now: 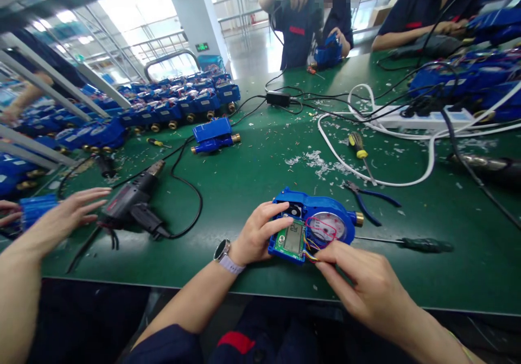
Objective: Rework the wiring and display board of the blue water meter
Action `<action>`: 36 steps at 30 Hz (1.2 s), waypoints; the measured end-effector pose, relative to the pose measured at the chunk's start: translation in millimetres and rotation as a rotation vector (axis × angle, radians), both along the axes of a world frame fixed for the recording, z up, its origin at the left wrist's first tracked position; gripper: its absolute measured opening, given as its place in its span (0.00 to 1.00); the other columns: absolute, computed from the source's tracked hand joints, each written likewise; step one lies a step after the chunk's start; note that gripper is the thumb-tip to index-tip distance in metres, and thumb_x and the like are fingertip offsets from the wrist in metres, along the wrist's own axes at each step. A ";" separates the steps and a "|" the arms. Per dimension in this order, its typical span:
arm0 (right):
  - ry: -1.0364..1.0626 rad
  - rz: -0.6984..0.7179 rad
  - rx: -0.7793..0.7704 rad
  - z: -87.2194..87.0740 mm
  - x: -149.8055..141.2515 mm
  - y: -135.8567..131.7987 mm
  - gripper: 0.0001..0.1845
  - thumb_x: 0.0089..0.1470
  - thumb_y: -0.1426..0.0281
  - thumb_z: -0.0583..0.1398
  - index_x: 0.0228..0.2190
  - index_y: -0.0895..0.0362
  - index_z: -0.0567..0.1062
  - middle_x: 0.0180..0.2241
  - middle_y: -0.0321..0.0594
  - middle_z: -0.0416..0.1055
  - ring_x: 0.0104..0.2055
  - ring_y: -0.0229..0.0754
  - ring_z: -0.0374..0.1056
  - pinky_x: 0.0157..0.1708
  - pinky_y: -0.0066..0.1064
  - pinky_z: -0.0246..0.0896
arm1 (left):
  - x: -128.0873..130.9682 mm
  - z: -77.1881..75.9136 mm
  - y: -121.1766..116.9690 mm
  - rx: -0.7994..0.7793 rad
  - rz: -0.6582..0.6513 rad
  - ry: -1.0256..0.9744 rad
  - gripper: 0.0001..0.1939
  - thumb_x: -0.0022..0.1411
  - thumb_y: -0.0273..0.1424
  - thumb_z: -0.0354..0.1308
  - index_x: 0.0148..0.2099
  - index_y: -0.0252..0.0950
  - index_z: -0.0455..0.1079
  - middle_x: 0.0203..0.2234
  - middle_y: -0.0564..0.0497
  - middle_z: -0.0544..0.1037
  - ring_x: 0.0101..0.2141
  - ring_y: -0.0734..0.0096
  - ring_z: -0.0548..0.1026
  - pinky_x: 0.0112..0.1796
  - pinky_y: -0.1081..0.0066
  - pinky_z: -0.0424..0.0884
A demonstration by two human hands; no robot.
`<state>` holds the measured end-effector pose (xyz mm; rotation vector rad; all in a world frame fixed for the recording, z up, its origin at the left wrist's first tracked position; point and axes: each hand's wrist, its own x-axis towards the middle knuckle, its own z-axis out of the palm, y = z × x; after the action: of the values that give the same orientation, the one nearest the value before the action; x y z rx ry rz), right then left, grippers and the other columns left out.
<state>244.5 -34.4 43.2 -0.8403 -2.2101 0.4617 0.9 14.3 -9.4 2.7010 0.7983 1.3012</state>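
A blue water meter (pixel 293 196) lies in front of me on the green bench, its lid off and a brass end pointing right. Inside its housing is a green circuit board (pixel 280 240) with a small grey display, beside the round dial (pixel 325 227). My left hand (pixel 258 231) grips the meter's left side, two fingers reaching over the board's upper edge. Thin coloured wires (pixel 311 255) run out at the board's lower right corner. They are pinched between thumb and forefinger of my right hand (pixel 366 280). A screwdriver (pixel 425 244) with a dark handle lies to the right.
Pliers (pixel 372 193), a yellow-black screwdriver (pixel 358 146) and a white power strip (pixel 427 117) with cables lie to the right. Leftward are a heat gun (pixel 136 201), a closed blue meter (pixel 212 135) and a co-worker's hand (pixel 81 206). Many meters (pixel 175 106) stand behind; other people work across the bench.
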 end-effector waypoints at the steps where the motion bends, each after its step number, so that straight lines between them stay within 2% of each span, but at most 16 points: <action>1: 0.000 0.006 -0.007 -0.2 2.4 -2.1 0.05 0.64 0.75 0.54 0.36 0.55 0.69 0.29 0.33 0.71 0.29 0.34 0.68 0.31 0.26 0.60 | 2.8 -0.5 0.5 0.011 -0.002 0.004 0.25 0.65 0.36 0.55 0.62 0.37 0.58 0.56 0.36 0.69 0.58 0.62 0.68 0.58 0.58 0.65; 6: -0.015 0.007 -0.038 -7.3 16.5 -11.2 0.05 0.63 0.76 0.54 0.37 0.55 0.68 0.31 0.34 0.70 0.31 0.34 0.68 0.32 0.26 0.60 | 19.4 -8.1 9.6 0.051 0.012 0.043 0.23 0.67 0.33 0.53 0.62 0.40 0.57 0.59 0.38 0.66 0.61 0.62 0.65 0.61 0.54 0.62; 11: 0.009 -0.100 -0.015 -20.3 38.2 -6.8 0.04 0.62 0.76 0.56 0.36 0.55 0.69 0.31 0.35 0.69 0.29 0.34 0.67 0.30 0.25 0.61 | 49.1 -18.8 37.5 0.087 -0.019 0.041 0.27 0.67 0.32 0.53 0.65 0.44 0.53 0.64 0.40 0.61 0.62 0.60 0.65 0.60 0.54 0.64; 14: 0.060 -0.170 -0.004 -29.2 52.3 -1.4 0.04 0.61 0.76 0.57 0.35 0.55 0.69 0.31 0.36 0.69 0.28 0.34 0.65 0.28 0.25 0.61 | 66.8 -20.2 54.1 0.108 0.019 0.087 0.27 0.68 0.30 0.50 0.67 0.42 0.51 0.63 0.40 0.62 0.62 0.62 0.65 0.62 0.55 0.60; 18: 0.161 -0.201 -0.021 -45.3 61.4 -0.7 0.04 0.60 0.77 0.58 0.34 0.56 0.71 0.35 0.40 0.71 0.38 0.39 0.69 0.31 0.25 0.65 | 71.9 -13.6 58.7 0.123 0.024 0.207 0.32 0.66 0.38 0.53 0.68 0.36 0.50 0.63 0.36 0.62 0.63 0.58 0.62 0.64 0.54 0.55; 22: 0.228 -0.203 -0.025 -61.1 57.3 -5.6 0.04 0.60 0.76 0.59 0.34 0.56 0.73 0.37 0.42 0.71 0.41 0.40 0.70 0.36 0.27 0.68 | 55.8 -1.8 43.3 0.124 0.042 0.376 0.36 0.63 0.43 0.58 0.68 0.38 0.51 0.64 0.38 0.62 0.64 0.56 0.61 0.65 0.52 0.50; 24: 0.248 -0.201 -0.013 -66.2 53.7 -7.4 0.04 0.60 0.76 0.59 0.34 0.56 0.73 0.38 0.42 0.70 0.42 0.40 0.70 0.40 0.30 0.68 | 46.3 3.4 31.4 0.096 0.107 0.435 0.35 0.62 0.39 0.59 0.68 0.40 0.52 0.65 0.39 0.60 0.64 0.56 0.60 0.65 0.52 0.50; 27: 0.270 -0.188 -0.015 -70.8 49.4 -7.8 0.04 0.60 0.76 0.59 0.34 0.56 0.74 0.38 0.42 0.69 0.42 0.40 0.70 0.42 0.32 0.68 | 38.2 7.1 9.4 -0.036 0.285 0.438 0.33 0.62 0.31 0.59 0.67 0.40 0.54 0.65 0.39 0.59 0.64 0.54 0.60 0.64 0.49 0.53; 30: 0.294 -0.195 -0.021 -73.9 47.4 -7.2 0.04 0.59 0.75 0.60 0.33 0.56 0.75 0.39 0.43 0.68 0.41 0.41 0.69 0.41 0.33 0.68 | 40.8 4.7 -18.2 -0.203 0.422 0.273 0.28 0.63 0.27 0.55 0.64 0.39 0.57 0.62 0.40 0.63 0.62 0.55 0.63 0.61 0.49 0.60; 33: 0.320 -0.217 -0.031 -76.0 47.4 -7.0 0.03 0.58 0.75 0.61 0.33 0.56 0.76 0.40 0.44 0.66 0.42 0.42 0.68 0.39 0.34 0.67 | 52.8 -1.8 -47.5 -0.401 0.425 -0.010 0.25 0.65 0.31 0.54 0.64 0.38 0.57 0.59 0.40 0.68 0.59 0.58 0.67 0.58 0.53 0.66; 36: 0.334 -0.222 -0.069 -75.6 48.7 -7.3 0.03 0.58 0.74 0.61 0.33 0.56 0.76 0.37 0.42 0.64 0.35 0.39 0.67 0.33 0.31 0.66 | 68.7 -9.4 -70.6 -0.599 0.413 -0.207 0.27 0.66 0.38 0.54 0.64 0.37 0.55 0.58 0.39 0.68 0.59 0.57 0.68 0.59 0.53 0.66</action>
<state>293.3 -41.7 -32.4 -0.9566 -1.7829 0.5295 69.6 -56.3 -18.8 1.9663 1.4849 1.1276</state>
